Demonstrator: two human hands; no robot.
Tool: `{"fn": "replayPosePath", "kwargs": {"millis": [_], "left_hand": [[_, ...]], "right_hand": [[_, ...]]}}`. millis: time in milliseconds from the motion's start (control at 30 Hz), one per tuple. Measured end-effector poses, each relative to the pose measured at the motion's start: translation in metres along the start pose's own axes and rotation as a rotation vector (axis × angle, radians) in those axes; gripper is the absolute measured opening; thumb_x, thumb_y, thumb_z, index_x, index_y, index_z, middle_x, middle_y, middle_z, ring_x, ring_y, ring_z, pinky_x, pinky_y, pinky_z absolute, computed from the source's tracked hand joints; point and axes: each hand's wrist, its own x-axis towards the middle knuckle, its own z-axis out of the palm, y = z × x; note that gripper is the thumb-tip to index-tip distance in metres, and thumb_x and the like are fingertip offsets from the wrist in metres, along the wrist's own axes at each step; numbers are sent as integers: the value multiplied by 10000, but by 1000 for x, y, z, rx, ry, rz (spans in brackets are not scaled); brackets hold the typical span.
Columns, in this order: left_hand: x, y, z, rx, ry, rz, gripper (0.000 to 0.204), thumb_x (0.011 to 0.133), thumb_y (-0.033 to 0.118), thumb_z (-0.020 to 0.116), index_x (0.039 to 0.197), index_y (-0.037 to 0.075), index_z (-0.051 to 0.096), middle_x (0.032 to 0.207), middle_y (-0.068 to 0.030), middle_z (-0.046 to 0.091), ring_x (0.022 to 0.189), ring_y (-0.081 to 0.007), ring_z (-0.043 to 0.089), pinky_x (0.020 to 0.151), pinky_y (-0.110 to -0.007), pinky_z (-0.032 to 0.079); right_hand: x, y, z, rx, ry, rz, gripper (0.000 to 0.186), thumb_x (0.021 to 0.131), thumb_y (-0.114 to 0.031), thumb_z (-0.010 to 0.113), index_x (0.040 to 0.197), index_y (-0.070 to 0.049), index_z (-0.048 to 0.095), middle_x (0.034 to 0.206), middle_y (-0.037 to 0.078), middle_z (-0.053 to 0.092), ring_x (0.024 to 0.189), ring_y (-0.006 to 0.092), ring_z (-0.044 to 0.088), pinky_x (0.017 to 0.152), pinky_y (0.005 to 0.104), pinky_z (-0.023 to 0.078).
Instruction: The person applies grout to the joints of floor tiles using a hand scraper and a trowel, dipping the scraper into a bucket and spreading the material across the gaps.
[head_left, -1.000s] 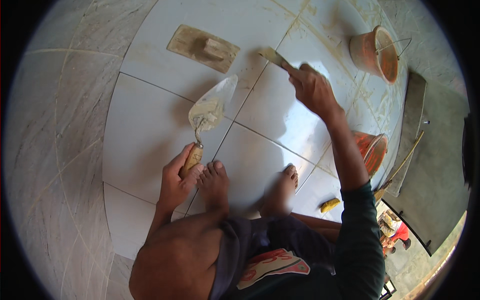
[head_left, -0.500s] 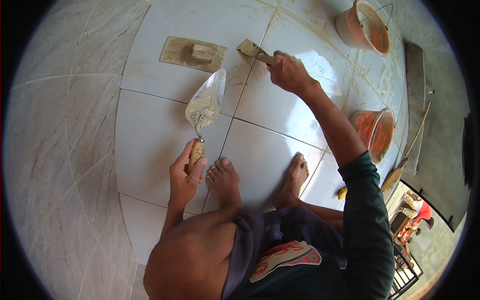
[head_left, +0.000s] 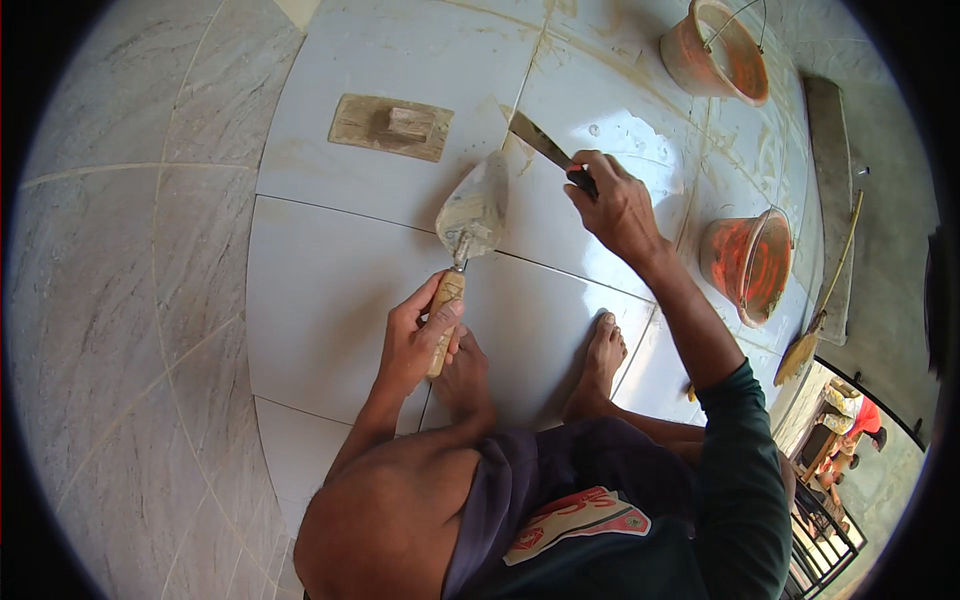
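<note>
My left hand (head_left: 420,338) is closed round the wooden handle of a pointed masonry trowel (head_left: 476,207), its blade smeared with pale grout or mortar and held above the white floor tiles (head_left: 340,270). Up and to the right, my right hand (head_left: 622,205) grips the dark handle of a putty knife (head_left: 540,140). That blade is turned partly edge-on, its tip near a tile joint, and whether it touches the floor I cannot tell. Beyond the trowel, a wooden float (head_left: 392,126) with a block handle lies flat on the tiles.
Two orange, mortar-stained buckets stand at the right, a far one (head_left: 715,60) and a nearer one (head_left: 745,262). A broom (head_left: 798,358) lies along the right edge. My bare feet rest on the tiles. Grey marbled tiling (head_left: 120,300) borders the left. People (head_left: 855,420) are visible through a doorway.
The trowel and my left hand have moved right, toward the putty knife. My right hand has drawn nearer and slightly right, turning the knife's blade partly edge-on.
</note>
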Motion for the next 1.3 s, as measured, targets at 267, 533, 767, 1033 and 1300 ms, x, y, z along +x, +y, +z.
{"fn": "replayPosePath", "kwargs": {"millis": [267, 533, 767, 1033, 1300], "left_hand": [[16, 7, 6, -81, -157, -174, 515, 960, 198, 660, 1416, 3, 523, 766, -21, 572, 566, -87, 546, 476, -231, 451], [26, -2, 21, 359, -122, 48, 558, 938, 199, 686, 1423, -16, 512, 746, -27, 583, 539, -76, 513, 488, -245, 451], [26, -23, 35, 473, -129, 194, 541, 944, 194, 676, 1399, -51, 515, 837, -106, 663, 623, -136, 606, 600, -296, 518], [39, -18, 25, 648, -6, 448, 495, 930, 141, 664, 1348, -88, 528, 1064, -262, 670, 958, -338, 673, 856, -385, 521], [43, -39, 38, 755, 83, 526, 539, 913, 153, 671, 1399, -10, 507, 963, -245, 640, 846, -418, 642, 743, -463, 520]], "right_hand": [[-11, -18, 21, -121, -54, -164, 387, 923, -71, 589, 1306, -124, 577, 1043, 129, 609, 961, 319, 607, 837, 441, 523], [-24, -30, 25, -270, -209, -135, 487, 840, -7, 538, 1325, -46, 554, 1133, 200, 556, 1017, 365, 576, 894, 469, 503], [-48, -27, -25, -291, -255, -143, 497, 816, 53, 541, 1299, -41, 617, 948, 156, 559, 913, 332, 599, 865, 431, 516], [-23, -18, -41, 127, -37, -12, 291, 959, -130, 563, 1217, -21, 640, 861, 154, 685, 677, 255, 669, 612, 359, 532], [-7, -11, 21, 1085, -222, 605, 345, 1020, -196, 496, 1179, 88, 611, 819, 109, 681, 563, 114, 579, 493, 259, 466]]}}
